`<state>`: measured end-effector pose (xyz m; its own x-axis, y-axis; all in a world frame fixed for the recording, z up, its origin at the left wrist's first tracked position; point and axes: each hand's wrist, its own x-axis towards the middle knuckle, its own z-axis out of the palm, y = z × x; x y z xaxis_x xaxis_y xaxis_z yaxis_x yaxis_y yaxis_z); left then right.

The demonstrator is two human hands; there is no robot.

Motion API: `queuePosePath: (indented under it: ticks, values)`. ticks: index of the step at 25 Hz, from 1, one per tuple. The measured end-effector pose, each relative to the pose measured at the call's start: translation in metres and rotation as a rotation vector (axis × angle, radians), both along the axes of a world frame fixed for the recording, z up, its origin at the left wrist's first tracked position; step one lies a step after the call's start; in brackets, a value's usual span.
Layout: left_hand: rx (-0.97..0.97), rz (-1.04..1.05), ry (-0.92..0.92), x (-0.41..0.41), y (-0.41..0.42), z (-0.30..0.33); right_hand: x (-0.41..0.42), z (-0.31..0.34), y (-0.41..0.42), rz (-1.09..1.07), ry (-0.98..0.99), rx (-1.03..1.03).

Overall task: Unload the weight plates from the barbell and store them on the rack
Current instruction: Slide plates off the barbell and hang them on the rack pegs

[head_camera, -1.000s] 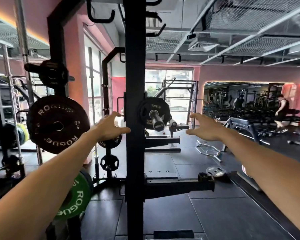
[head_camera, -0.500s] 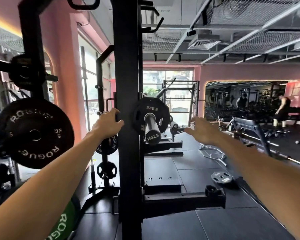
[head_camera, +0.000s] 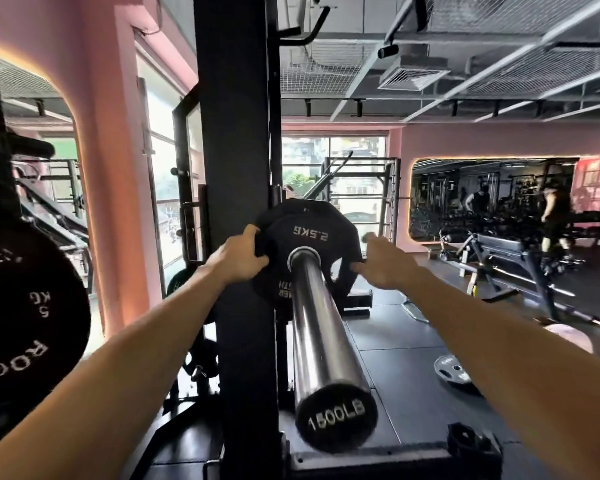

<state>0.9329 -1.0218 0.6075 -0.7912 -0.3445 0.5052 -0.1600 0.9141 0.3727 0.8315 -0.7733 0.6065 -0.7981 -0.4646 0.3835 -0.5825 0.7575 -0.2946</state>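
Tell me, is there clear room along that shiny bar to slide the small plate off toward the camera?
Yes. The barbell sleeve is bare from the 2.5 kg plate to its end cap. The left is crowded: the rack upright stands against the left hand. Open floor lies beyond the right hand, bordered by a loose plate.

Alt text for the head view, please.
Both hands reach to a 2.5 kg plate on a barbell sleeve pointing at the camera: the left hand grips its left edge, the right hand touches its right edge. A black rack upright stands just left.
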Motion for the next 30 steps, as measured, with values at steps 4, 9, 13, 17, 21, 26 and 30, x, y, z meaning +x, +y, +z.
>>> queuePosePath:
  ticks: [4, 9, 13, 17, 21, 26, 30]
  values:
    - [-0.149, 0.061, 0.006, -0.027, 0.0, 0.003, -0.019, -0.007, -0.036, -0.025, 0.053, -0.007]
    - [-0.253, 0.157, 0.029, -0.03, 0.012, 0.003, -0.022, -0.01, -0.047, -0.016, 0.085, -0.147]
    - [-0.213, 0.204, -0.017, -0.011, 0.021, 0.001, -0.006, -0.014, -0.036, 0.061, 0.057, -0.217]
    - [-0.212, 0.164, -0.052, 0.031, 0.038, 0.0, 0.034, -0.013, -0.011, 0.058, 0.011, -0.207]
    - [-0.227, 0.139, -0.001, 0.083, 0.062, -0.002, 0.088, -0.017, 0.019, 0.037, 0.059, -0.215]
    - [-0.287, 0.146, 0.087, 0.178, 0.115, -0.007, 0.181, -0.021, 0.071, 0.033, 0.122, -0.198]
    - [-0.282, 0.113, 0.089, 0.247, 0.153, -0.007, 0.253, -0.013, 0.11, 0.021, 0.162, -0.144]
